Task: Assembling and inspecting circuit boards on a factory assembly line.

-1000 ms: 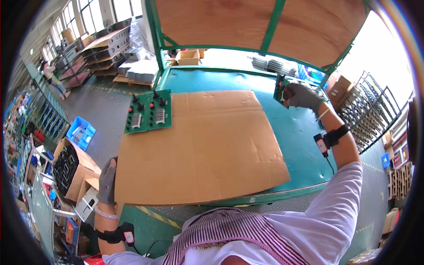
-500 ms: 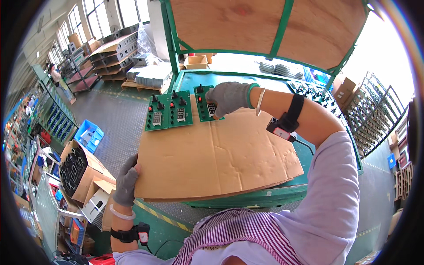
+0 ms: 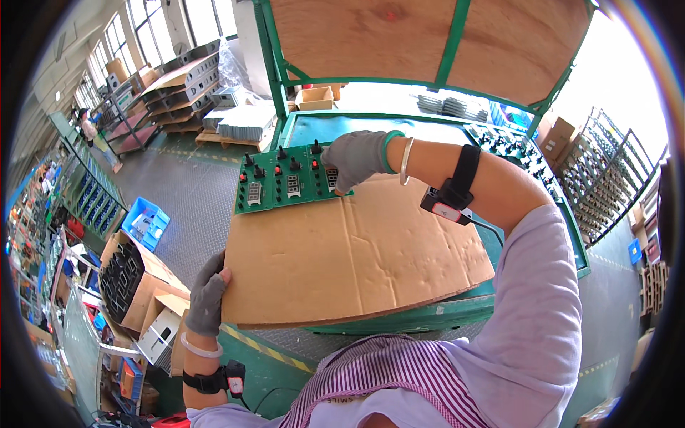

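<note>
A brown cardboard sheet (image 3: 342, 250) lies partly on the green workbench, its left side jutting past the bench. My left hand (image 3: 207, 296), in a grey glove with bare fingertips, grips the sheet's left edge, thumb on top. Along the far left edge of the sheet stand green circuit boards side by side, with black knobs, a red button and a digit display on each. The leftmost board (image 3: 251, 197) and the middle board (image 3: 292, 200) lie free. My gloved right hand (image 3: 357, 160) is closed on the third circuit board (image 3: 319, 187), which sits against the middle one.
More circuit boards (image 3: 517, 153) stand at the bench's right side. A wooden panel in a green frame (image 3: 442, 78) rises behind the bench. Left on the floor are a blue crate (image 3: 146, 222) and an open carton of black parts (image 3: 139, 274). Racks (image 3: 603, 175) stand at right.
My right hand has moved left with the third circuit board, closing the gap to the middle board. My left hand still holds the cardboard edge.
</note>
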Demonstrator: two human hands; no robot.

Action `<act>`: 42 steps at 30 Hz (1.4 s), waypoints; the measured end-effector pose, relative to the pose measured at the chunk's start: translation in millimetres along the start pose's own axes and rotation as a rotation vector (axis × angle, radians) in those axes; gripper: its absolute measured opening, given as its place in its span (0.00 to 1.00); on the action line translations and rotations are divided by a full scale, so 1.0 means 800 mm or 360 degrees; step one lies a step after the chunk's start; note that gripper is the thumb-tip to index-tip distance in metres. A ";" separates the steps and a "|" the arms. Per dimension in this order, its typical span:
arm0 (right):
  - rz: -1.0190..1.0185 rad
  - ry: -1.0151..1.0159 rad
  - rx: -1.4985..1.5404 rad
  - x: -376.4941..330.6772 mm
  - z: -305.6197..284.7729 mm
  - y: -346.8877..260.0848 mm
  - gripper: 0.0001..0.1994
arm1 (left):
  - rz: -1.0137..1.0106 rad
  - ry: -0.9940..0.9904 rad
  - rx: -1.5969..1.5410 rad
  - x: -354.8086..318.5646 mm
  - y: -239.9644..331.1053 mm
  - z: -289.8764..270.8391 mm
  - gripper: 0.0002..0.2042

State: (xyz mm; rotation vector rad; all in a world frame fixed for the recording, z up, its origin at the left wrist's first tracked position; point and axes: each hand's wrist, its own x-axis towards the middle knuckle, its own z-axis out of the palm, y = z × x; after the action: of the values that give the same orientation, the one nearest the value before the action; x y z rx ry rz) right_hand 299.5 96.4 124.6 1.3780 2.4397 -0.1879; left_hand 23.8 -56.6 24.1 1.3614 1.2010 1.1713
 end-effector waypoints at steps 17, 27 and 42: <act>0.0843 0.0631 -0.0196 -0.124 0.101 0.326 0.23 | -0.0013 -0.0038 -0.0191 -0.016 0.008 0.003 0.26; 0.1266 0.0790 -0.0013 -0.163 0.332 0.548 0.36 | -0.0019 0.0169 -0.0097 -0.027 0.003 0.021 0.26; 0.1011 0.0502 0.0283 -0.141 0.209 0.441 0.30 | 0.0036 0.0623 0.0175 -0.063 -0.119 -0.046 0.23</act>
State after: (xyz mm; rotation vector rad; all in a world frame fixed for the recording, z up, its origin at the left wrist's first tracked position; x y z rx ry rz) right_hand 690.5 144.4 23.9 2.3311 2.1025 -0.0309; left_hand -24.6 -98.0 -70.3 1.2622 1.5474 1.4507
